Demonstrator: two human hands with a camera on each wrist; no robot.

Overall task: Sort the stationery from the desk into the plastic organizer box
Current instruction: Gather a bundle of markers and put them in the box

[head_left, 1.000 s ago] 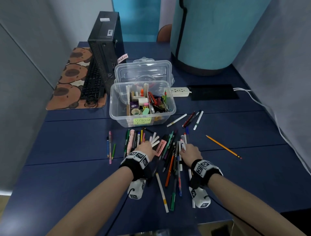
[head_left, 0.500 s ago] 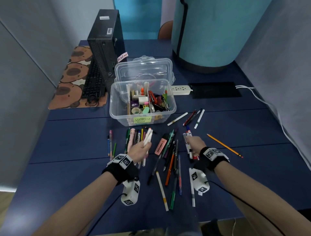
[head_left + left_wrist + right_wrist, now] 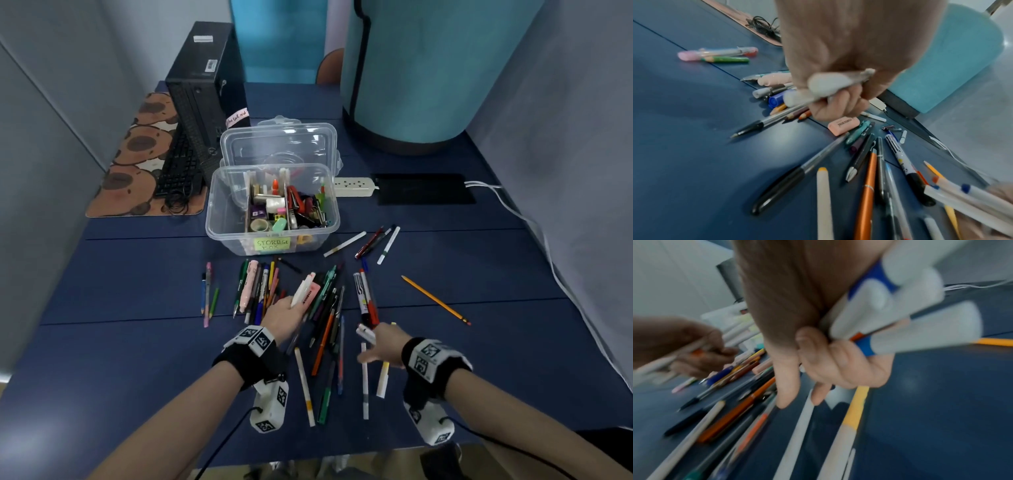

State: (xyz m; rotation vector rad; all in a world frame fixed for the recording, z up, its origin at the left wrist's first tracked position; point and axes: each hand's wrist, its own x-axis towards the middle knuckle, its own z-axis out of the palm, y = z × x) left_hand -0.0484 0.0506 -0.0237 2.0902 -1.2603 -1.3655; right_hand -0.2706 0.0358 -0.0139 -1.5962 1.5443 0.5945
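A: Gathering is the step shown, I judge. My left hand [image 3: 286, 313] and right hand [image 3: 383, 342] each carry a bundle above the pens [image 3: 325, 329] scattered on the desk [image 3: 102, 359]; none of what I hold has reached the box [image 3: 274, 209] yet.

B: State of each hand?

A: Left: fingers curled round a few white pens [image 3: 828, 86], tips pointing toward the box in the head view. Right: thumb and inner fingers clamped on several white markers [image 3: 900, 308] with blue bands, while two fingers [image 3: 789, 386] reach straight down toward a white pen [image 3: 797, 426] on the desk. Whether they touch it, I cannot tell; the wrist view is blurred.

B: And the box?

A: Open, beyond the pile, lid [image 3: 279, 144] leaning behind it. Its middle and right compartments hold small items; the left one looks bare.

B: The next move?

A: Probably pinching that white pen without loosening the bundle, then carrying both handfuls to the box.
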